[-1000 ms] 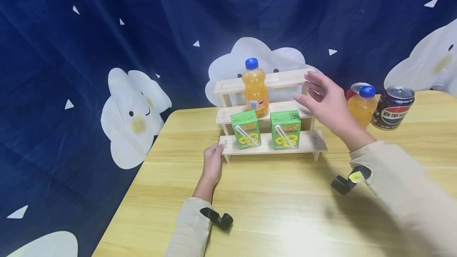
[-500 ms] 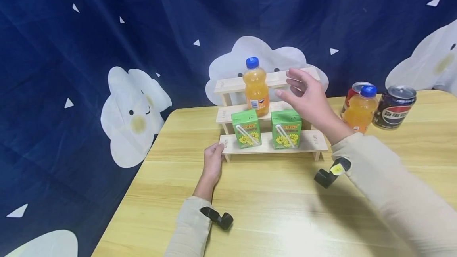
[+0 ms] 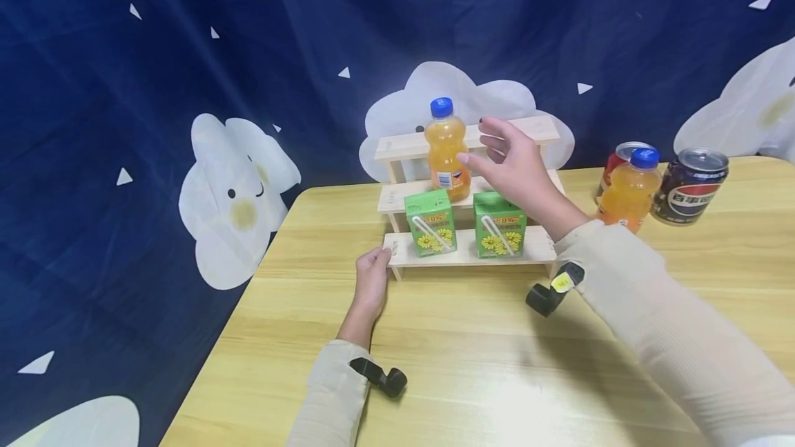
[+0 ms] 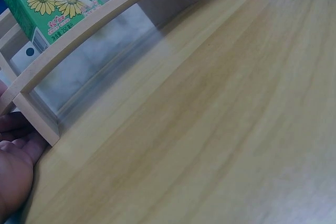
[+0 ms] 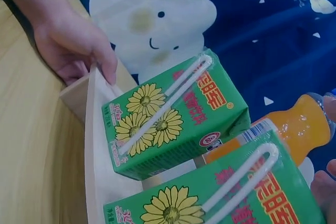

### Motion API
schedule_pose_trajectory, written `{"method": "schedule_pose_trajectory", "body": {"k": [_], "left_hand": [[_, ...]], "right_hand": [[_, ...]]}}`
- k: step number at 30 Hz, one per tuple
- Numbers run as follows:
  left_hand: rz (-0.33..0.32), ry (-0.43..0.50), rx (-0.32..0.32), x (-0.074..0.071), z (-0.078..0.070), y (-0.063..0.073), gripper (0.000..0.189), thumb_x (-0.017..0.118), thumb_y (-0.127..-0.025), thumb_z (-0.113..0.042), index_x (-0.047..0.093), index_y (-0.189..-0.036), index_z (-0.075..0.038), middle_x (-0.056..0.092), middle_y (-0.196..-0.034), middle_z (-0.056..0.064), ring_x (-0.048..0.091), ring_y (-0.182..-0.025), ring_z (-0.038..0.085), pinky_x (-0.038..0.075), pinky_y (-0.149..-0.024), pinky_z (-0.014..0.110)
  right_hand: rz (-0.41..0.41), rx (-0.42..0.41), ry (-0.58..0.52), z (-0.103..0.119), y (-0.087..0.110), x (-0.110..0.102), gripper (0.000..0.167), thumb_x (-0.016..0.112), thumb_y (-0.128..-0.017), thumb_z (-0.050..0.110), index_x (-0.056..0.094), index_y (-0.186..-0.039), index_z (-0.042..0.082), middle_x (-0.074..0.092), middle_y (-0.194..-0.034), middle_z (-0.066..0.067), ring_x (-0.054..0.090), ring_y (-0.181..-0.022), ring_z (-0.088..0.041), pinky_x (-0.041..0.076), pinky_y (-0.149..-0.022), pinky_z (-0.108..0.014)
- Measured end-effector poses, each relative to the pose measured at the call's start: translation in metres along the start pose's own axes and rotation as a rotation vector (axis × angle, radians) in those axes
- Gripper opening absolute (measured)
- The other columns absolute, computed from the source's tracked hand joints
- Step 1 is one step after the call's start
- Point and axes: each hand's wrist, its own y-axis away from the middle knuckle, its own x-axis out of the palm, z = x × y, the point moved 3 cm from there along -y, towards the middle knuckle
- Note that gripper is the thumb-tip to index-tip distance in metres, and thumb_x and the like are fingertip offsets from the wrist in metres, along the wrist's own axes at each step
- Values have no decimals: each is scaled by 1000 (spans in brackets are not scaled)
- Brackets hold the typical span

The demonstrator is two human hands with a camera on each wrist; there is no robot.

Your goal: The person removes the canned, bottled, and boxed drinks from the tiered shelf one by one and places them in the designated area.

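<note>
My left hand [image 3: 370, 278] grips the left end of the lowest board of a three-tier wooden shelf [image 3: 537, 247], thumb on top and fingers beneath. On the middle tier stands an orange soda bottle [image 3: 447, 140] with a blue cap. My right hand [image 3: 512, 161] hovers just right of that bottle, fingers loosely bent and spread from the thumb, whose tip overlaps the bottle's side in the head view. Two green drink cartons [image 3: 430, 230] with straws stand upright on the lowest tier. In the right wrist view, the bottle [image 5: 302, 124] shows behind the cartons [image 5: 178, 114].
Right of the shelf, a second orange soda bottle [image 3: 630, 192] stands on the wooden table [image 3: 459, 350], partly covering a red can [image 3: 611, 167]. Beside it is a dark Pepsi can [image 3: 691, 188]. A blue curtain [image 3: 298, 12] with white clouds hangs behind.
My right hand has moved left from the shelf's right end, across the upper tiers, to the bottle on the middle tier. The left hand keeps its grip on the shelf.
</note>
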Motion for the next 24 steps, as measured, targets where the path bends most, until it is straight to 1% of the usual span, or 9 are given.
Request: {"method": "schedule_pose_trajectory", "body": {"k": [5,8,11,17,24], "left_hand": [[-13,17,-5,-4,16,-10,35,40,-97,-7,53,-121,14,55,-125,28,58,-111,27,50,-97,32],[-23,26,-1,-5,19,-12,35,40,-97,-9,53,-121,14,56,-125,28,59,-109,25,51,-96,31],[-36,34,-1,-4,21,-11,35,41,-97,-9,53,-121,14,57,-123,28,60,-108,25,51,-96,31],[-39,32,1,-4,22,-11,36,42,-96,-9,53,-121,14,56,-124,28,59,-112,29,50,-97,32],[-39,38,5,-4,20,-11,35,42,-96,-9,53,-121,14,56,-124,29,59,-110,27,50,-97,32]], "right_hand": [[16,6,4,2,-5,6,77,71,-83,35,33,-146,13,37,-149,-5,41,-133,-20,37,-111,-32],[26,12,14,3,-7,10,77,71,-83,35,33,-145,13,38,-148,-7,41,-133,-21,37,-111,-34],[37,17,23,5,-11,15,77,71,-83,35,32,-146,13,38,-148,-8,41,-133,-23,38,-110,-35],[32,26,37,7,-19,22,79,72,-83,32,30,-147,13,39,-147,-11,41,-132,-28,39,-109,-38],[44,11,96,8,-28,27,79,72,-83,33,29,-147,15,44,-143,-8,42,-131,-25,39,-110,-37]]}}
